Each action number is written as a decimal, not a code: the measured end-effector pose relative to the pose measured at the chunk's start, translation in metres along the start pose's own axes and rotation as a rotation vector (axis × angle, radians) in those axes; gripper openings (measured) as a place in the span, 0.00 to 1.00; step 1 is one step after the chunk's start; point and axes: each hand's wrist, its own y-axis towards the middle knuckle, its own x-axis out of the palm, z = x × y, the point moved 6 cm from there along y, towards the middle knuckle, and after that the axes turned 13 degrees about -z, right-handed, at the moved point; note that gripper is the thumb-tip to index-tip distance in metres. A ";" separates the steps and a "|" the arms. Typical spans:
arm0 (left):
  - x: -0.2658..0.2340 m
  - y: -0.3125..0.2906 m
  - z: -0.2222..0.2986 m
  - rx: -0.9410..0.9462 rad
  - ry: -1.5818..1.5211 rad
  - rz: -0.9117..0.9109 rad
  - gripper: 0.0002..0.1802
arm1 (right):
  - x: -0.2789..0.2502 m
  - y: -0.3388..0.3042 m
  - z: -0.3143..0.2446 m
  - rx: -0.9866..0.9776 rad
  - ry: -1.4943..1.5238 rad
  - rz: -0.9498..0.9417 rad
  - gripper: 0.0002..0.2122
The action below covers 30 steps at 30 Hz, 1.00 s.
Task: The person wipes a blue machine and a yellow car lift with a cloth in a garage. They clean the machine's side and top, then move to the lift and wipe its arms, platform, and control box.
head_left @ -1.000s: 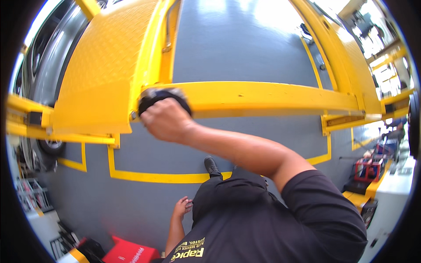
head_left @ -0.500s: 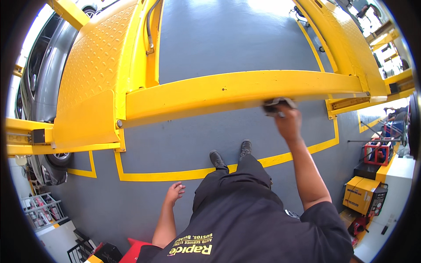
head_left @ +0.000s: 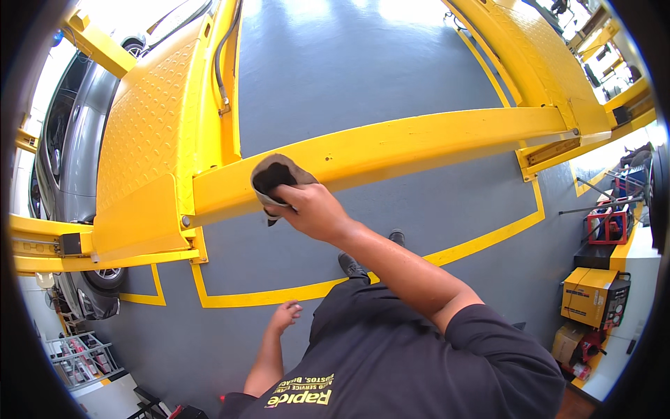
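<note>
Right hand (head_left: 314, 209) — fingers curled over a dark rag (head_left: 276, 178), pressing it flat against the yellow crossbeam (head_left: 419, 143), evidently for wiping contact | rag lies under and ahead of the fingertips | left hand (head_left: 286, 315) — empty, loosely open, hanging at the side.

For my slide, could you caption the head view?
Right hand presses a dark rag on a yellow crossbeam; left hand hangs free.

So the right hand (head_left: 314, 209) slid the dirty brownish-grey cloth rag (head_left: 276, 178) back leftward along the yellow steel crossbeam (head_left: 433, 136); half a second ago it was near the beam's right end.
</note>
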 end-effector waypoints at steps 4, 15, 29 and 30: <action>-0.010 -0.022 0.016 0.102 -0.152 0.064 0.28 | -0.039 -0.077 0.049 0.145 -0.201 0.208 0.12; 0.038 -0.020 -0.096 -0.218 -0.079 -0.131 0.30 | -0.017 -0.049 0.033 0.152 -0.163 0.151 0.09; 0.016 -0.002 -0.049 0.054 -0.310 -0.001 0.24 | -0.147 -0.116 0.043 0.431 -0.341 0.686 0.15; 0.024 0.004 -0.059 0.008 -0.250 -0.031 0.25 | -0.128 -0.099 0.033 0.333 -0.412 0.596 0.14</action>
